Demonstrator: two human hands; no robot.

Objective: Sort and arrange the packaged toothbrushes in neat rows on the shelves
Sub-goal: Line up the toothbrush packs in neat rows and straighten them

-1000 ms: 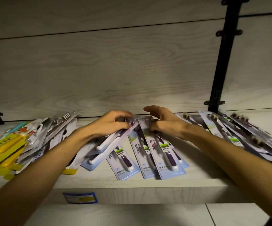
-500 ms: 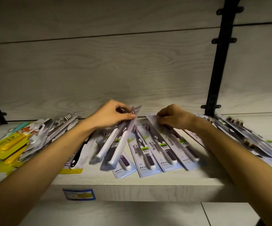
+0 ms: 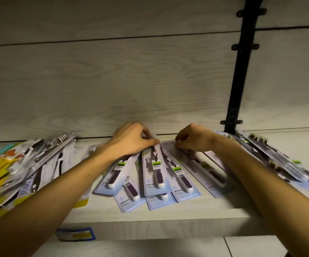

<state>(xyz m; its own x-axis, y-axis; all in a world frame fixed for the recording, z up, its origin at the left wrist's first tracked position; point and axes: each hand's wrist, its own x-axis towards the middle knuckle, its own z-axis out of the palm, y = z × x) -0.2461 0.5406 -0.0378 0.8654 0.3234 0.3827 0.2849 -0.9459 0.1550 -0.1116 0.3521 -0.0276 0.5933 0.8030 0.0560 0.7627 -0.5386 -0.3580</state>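
Note:
Several pale blue toothbrush packs (image 3: 154, 175) with dark purple handles lie fanned out on the middle of the light wooden shelf (image 3: 150, 225). My left hand (image 3: 131, 139) grips the top ends of the left packs (image 3: 118, 171), fingers curled over them. My right hand (image 3: 194, 139) pinches the top edge of a pack on the right (image 3: 205, 169), which lies slanted towards the shelf's front. The packs' top ends are hidden under both hands.
A loose pile of yellow and grey packs (image 3: 20, 169) fills the shelf's left part. Another slanted stack of brown-bristled packs (image 3: 279, 160) lies at the right, beside a black upright bracket (image 3: 240, 86). A blue price label (image 3: 76, 233) sits on the shelf's front edge.
My left hand laid its lifted packs down flat on the shelf and moved right, towards the back. My right hand stayed at the right packs' top ends.

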